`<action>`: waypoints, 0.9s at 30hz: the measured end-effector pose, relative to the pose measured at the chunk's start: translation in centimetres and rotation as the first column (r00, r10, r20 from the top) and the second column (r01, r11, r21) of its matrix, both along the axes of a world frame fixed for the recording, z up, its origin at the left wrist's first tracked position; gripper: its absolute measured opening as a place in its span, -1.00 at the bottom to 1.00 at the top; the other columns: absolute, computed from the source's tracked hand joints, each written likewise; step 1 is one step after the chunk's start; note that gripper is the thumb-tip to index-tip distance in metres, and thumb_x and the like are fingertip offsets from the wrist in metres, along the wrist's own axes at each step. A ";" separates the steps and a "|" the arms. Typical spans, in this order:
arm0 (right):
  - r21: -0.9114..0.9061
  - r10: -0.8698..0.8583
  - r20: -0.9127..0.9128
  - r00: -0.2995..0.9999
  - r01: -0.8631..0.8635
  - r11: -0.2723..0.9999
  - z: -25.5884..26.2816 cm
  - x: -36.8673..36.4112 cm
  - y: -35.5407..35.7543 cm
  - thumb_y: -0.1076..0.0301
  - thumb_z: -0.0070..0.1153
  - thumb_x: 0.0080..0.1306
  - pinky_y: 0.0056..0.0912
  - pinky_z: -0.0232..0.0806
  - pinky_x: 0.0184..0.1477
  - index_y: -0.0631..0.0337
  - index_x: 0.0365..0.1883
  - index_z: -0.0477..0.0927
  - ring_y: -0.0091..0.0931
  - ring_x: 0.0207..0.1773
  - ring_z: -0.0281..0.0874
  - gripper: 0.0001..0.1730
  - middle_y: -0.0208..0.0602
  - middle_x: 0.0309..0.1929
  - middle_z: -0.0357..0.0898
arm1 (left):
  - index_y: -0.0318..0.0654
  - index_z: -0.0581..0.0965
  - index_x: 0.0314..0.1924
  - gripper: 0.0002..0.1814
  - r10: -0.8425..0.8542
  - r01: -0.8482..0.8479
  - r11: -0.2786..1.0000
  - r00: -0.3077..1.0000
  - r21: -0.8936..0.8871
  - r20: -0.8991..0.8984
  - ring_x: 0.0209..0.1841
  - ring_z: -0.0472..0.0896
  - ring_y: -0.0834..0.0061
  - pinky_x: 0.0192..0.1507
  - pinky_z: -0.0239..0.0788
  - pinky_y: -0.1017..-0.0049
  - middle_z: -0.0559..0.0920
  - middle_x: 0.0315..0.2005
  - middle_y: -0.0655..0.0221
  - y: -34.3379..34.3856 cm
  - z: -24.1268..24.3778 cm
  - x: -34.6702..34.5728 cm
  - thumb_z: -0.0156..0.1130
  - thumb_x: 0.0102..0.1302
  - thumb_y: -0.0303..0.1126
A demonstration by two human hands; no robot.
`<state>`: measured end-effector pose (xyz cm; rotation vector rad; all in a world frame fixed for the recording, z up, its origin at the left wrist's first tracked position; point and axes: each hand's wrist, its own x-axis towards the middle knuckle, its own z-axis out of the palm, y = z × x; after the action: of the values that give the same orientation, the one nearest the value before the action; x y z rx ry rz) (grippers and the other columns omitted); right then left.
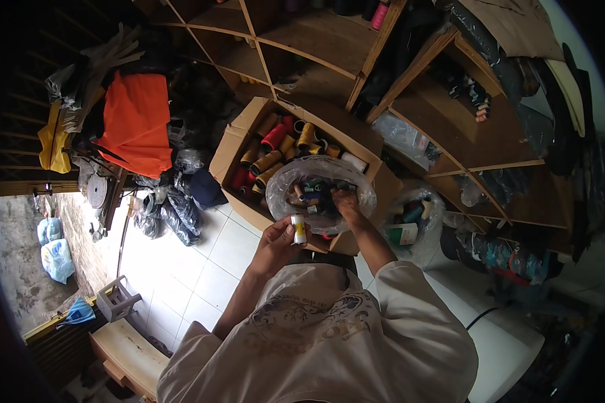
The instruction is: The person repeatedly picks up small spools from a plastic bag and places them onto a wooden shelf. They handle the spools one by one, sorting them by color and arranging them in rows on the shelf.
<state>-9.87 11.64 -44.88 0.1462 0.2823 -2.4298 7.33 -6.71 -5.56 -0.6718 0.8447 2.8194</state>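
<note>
My left hand (277, 242) holds a small spool of white thread (299, 229) with a yellow mark, upright between thumb and fingers. My right hand (346, 203) reaches into a clear plastic bag (320, 164) of small thread spools; its fingertips are among dark spools, and whether they grip one is hidden. The bag lies open on top of a large cardboard box (236, 197). Behind the bag, the box holds many thread cones, among them a red cone (274, 137) and a golden-yellow cone (306, 135).
Wooden shelves (312, 55) curve behind the box, with a pink cone (379, 16) high up. Another plastic bag of spools (417, 216) stands right of the box. Plastic-wrapped bundles (179, 216) lie on the tiled floor at left, with a grey stool (117, 300) nearer me.
</note>
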 end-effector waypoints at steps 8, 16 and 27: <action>0.867 0.940 -0.144 0.310 0.498 -0.031 15.0 -2.4 -0.2 0.38 0.07 0.20 -0.19 0.35 0.08 0.25 -0.24 0.49 -0.28 -0.07 0.51 -0.82 -0.17 -0.31 0.56 | -0.24 0.44 0.05 -0.72 0.049 -0.054 0.998 0.992 0.035 0.119 -0.16 0.53 0.47 -0.10 0.40 0.45 0.54 -0.20 0.32 0.6 -1.0 -1.2 -0.02 0.45 -0.27; 0.956 0.802 -0.171 0.573 -0.101 0.276 34.5 -1.6 2.7 0.47 0.13 0.29 -0.55 0.41 -0.07 0.17 -0.01 0.54 -0.65 -0.15 0.50 -0.72 -0.39 -0.21 0.60 | -0.22 0.44 -0.09 -0.71 -0.050 0.120 0.946 0.972 -0.302 0.231 -0.33 0.43 0.56 -0.27 0.32 0.51 0.48 -0.34 0.40 1.9 -3.3 -3.5 0.04 0.42 -0.14; 0.770 0.584 -0.222 0.781 -0.228 0.597 36.3 1.3 2.0 0.44 0.07 0.36 -0.44 0.40 0.11 0.35 0.06 0.52 -0.49 0.07 0.52 -0.68 -0.25 0.00 0.58 | -0.35 0.47 -0.10 -0.70 0.047 -0.061 0.779 0.998 -0.624 -0.039 -0.25 0.57 0.61 -0.15 0.44 0.56 0.63 -0.29 0.37 3.1 -0.4 -6.3 0.34 0.23 -0.41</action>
<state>-8.61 13.68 -8.57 -0.1594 1.3325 -1.7111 1.01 -3.59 -5.97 -0.7372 1.8325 2.5586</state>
